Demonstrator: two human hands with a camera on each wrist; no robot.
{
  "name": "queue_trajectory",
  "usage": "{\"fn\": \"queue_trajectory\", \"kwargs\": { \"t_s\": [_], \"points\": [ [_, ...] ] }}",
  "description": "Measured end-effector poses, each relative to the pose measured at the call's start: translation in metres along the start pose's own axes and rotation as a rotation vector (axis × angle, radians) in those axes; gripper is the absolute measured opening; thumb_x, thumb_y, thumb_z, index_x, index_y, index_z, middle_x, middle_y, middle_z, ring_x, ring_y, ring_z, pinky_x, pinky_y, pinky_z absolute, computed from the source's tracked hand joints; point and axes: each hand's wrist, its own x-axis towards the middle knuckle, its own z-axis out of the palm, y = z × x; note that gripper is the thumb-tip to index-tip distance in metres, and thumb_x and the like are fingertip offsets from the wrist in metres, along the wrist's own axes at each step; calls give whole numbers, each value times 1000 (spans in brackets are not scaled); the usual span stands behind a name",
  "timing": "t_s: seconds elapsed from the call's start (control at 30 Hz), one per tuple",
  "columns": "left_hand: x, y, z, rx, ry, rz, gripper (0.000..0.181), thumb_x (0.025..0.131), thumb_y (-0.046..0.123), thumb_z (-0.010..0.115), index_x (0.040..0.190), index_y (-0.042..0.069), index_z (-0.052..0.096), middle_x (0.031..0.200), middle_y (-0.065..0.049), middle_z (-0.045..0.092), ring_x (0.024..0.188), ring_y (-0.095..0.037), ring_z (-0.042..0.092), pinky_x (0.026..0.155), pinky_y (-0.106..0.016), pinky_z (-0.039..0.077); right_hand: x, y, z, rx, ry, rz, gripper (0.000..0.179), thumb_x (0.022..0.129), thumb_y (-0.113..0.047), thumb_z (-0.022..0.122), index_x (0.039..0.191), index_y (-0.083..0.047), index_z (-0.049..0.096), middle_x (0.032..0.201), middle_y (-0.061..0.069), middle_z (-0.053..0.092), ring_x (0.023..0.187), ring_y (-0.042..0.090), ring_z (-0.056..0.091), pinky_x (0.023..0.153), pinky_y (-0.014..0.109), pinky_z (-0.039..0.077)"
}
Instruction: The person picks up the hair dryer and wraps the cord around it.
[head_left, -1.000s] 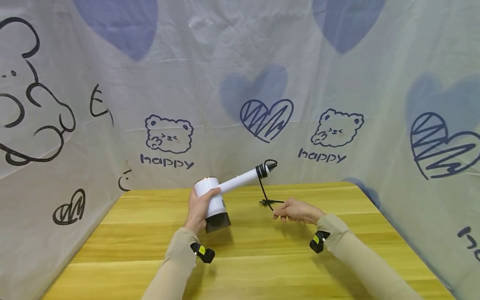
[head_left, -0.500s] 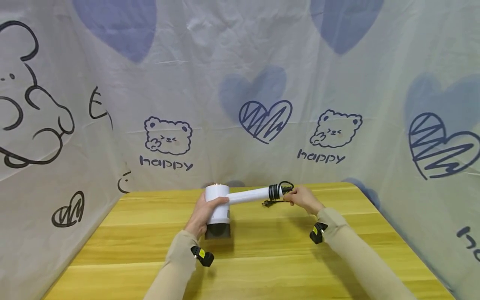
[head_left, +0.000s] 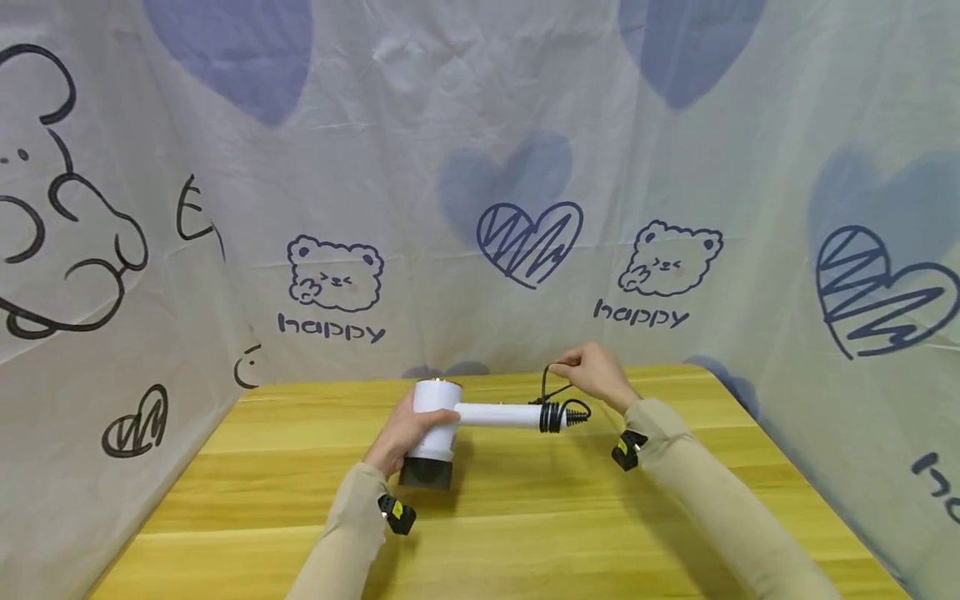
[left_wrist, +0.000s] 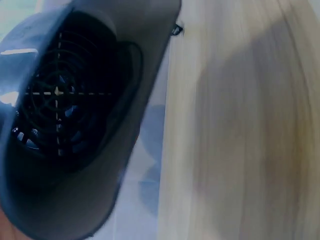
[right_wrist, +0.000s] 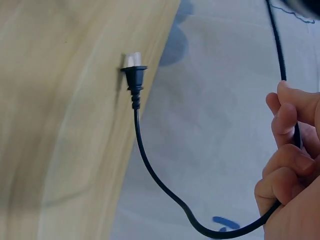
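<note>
A white hair dryer (head_left: 495,415) is held over the table by my left hand (head_left: 401,433), which grips the round body with the thumb across it. Its dark flat nozzle (left_wrist: 100,200) points down toward me, and the grille inside shows in the left wrist view. The handle extends right, with black cord (head_left: 551,417) coiled around its end. My right hand (head_left: 596,372) pinches a loose stretch of the black cord above and behind the handle's end. In the right wrist view the cord runs through the curled fingers (right_wrist: 290,125), and the two-pin plug (right_wrist: 134,77) dangles from it.
The yellow wood-grain table (head_left: 300,500) reaches back to a pale cloth (head_left: 480,83) printed with hearts and bears. That cloth also hangs along both sides. A small black device is strapped to each wrist.
The hair dryer has turned so its handle lies level, and it has come lower. My right hand has risen and moved around the handle's end to its far side, bringing the cord along.
</note>
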Motion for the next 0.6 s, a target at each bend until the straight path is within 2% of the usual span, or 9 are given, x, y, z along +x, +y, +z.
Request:
{"fn": "queue_trajectory", "kwargs": {
  "t_s": [0.1, 0.33, 0.47, 0.6],
  "points": [
    [-1, 3, -2, 66, 44, 45, 74, 74, 25, 82, 134, 10, 43, 113, -17, 58, 84, -26, 63, 68, -35, 56, 1, -8, -2, -22, 9, -15, 25, 90, -38, 69, 103, -19, 78, 100, 2, 75, 72, 14, 59, 63, 28, 47],
    [2, 6, 3, 235, 182, 153, 80, 69, 27, 86, 134, 8, 43, 111, -16, 60, 91, -27, 61, 72, -34, 54, -5, -23, -2, -61, 71, -103, 21, 89, -34, 69, 100, -18, 78, 97, 1, 76, 84, 16, 67, 76, 36, 55],
    [2, 8, 5, 312, 295, 155, 86, 68, 31, 86, 137, 9, 40, 111, -16, 61, 92, -29, 62, 73, -35, 53, -12, -32, 0, -67, 89, -143, 19, 89, -31, 70, 96, -17, 79, 93, 1, 76, 80, 16, 68, 74, 36, 57],
    [1, 9, 3, 315, 367, 131, 88, 68, 34, 85, 139, 11, 38, 112, -17, 61, 93, -31, 62, 73, -38, 54, -20, -38, 3, -71, 108, -157, 17, 89, -29, 70, 93, -16, 79, 89, 1, 76, 72, 13, 66, 66, 32, 56]
  ]
}}
